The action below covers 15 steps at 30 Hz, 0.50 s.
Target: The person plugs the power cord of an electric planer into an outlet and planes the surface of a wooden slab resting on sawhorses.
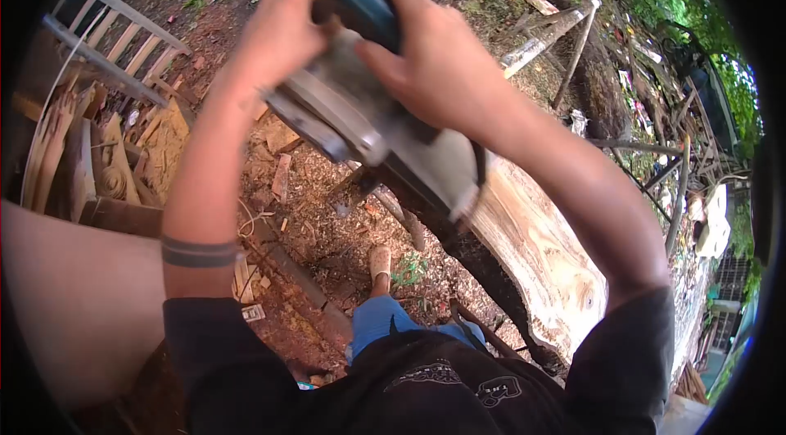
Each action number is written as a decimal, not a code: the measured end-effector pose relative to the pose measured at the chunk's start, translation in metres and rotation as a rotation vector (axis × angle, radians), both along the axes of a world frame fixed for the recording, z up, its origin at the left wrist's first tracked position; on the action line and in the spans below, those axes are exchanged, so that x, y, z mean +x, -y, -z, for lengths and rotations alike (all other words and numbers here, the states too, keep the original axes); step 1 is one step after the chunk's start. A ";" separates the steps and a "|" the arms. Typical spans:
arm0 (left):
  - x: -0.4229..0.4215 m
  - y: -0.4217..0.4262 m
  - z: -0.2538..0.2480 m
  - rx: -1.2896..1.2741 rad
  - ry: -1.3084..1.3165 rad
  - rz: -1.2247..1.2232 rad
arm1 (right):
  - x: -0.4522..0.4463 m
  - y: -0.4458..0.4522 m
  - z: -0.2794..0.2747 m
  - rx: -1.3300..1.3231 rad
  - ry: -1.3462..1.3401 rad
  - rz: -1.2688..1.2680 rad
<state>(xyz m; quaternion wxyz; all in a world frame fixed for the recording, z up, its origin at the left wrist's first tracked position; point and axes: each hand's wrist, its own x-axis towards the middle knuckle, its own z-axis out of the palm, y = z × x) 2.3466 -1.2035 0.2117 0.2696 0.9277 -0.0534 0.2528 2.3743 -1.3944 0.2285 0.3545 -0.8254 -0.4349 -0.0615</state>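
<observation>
A blurred handheld power planer (348, 99), with a dark teal top and a grey metal body, is tilted above the end of a wood slab (540, 255). My left hand (286, 29) is closed on its left side, near the teal part. My right hand (446, 58) wraps around the teal housing from the right, thumb toward the middle. The pale slab has a dark, rough natural edge and runs from below the tool toward my right side. Whether the planer touches the wood is hidden by the tool and motion blur.
Wood chips cover the ground (327, 214) around my foot (380, 263). At the left are a ladder-like wooden frame (123, 38) and stacked wood offcuts (106, 156). A pole frame (565, 33) stands at the upper right. A large pale curved surface (82, 296) is close on the left.
</observation>
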 end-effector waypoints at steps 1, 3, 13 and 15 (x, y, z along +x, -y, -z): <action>0.005 -0.012 -0.002 -0.012 -0.005 -0.006 | 0.006 -0.016 0.003 0.026 0.037 0.014; 0.014 -0.035 -0.002 0.000 -0.013 -0.036 | 0.012 -0.040 0.004 0.025 0.030 0.030; -0.024 0.059 -0.003 -0.013 0.043 -0.128 | -0.030 0.040 -0.008 -0.006 -0.143 -0.011; -0.052 0.117 -0.001 -0.105 0.053 -0.029 | -0.051 0.102 -0.003 0.001 -0.074 -0.048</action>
